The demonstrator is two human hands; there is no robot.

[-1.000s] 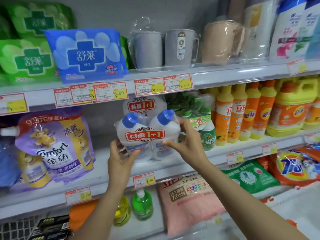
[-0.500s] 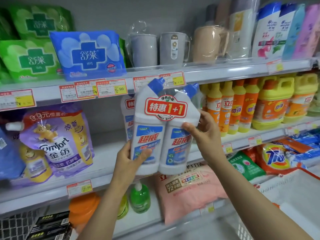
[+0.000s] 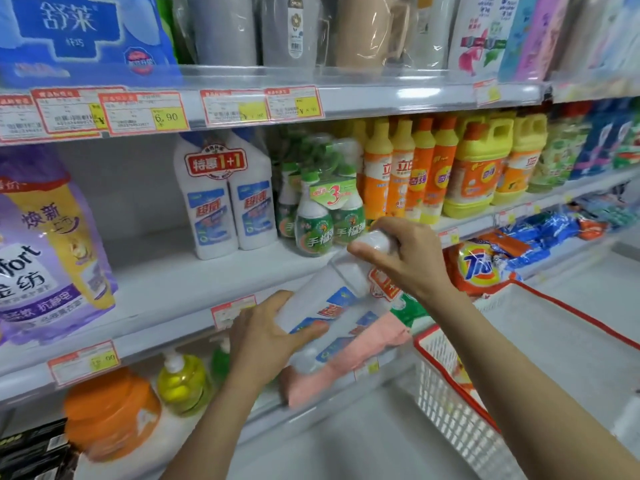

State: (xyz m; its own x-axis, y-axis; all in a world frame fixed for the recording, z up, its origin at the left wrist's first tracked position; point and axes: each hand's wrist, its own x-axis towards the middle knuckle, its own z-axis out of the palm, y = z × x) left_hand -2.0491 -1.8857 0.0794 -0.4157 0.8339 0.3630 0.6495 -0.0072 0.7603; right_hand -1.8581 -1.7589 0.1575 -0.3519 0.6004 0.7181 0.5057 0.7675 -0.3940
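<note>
A twin-pack of toilet-cleaner bottles point(image 3: 332, 306) is held tilted in front of the middle shelf point(image 3: 156, 282), caps up and to the right. Its base is clasped in the left hand point(image 3: 266, 327) grip, and its neck end is enclosed by the right hand point(image 3: 408, 258) grip. A red-rimmed basket point(image 3: 446, 386) lies just beside it, and a matching twin-pack point(image 3: 223, 202) stands on the shelf.

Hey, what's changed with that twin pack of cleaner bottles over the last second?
The twin pack came off the middle shelf, rose upright, and is now lower and tilted, with its caps toward the white basket. The right hand shifted from the pack's side to the cap end. The left hand still grips the base. The second twin pack on the shelf stayed put, as did the other goods.
</note>
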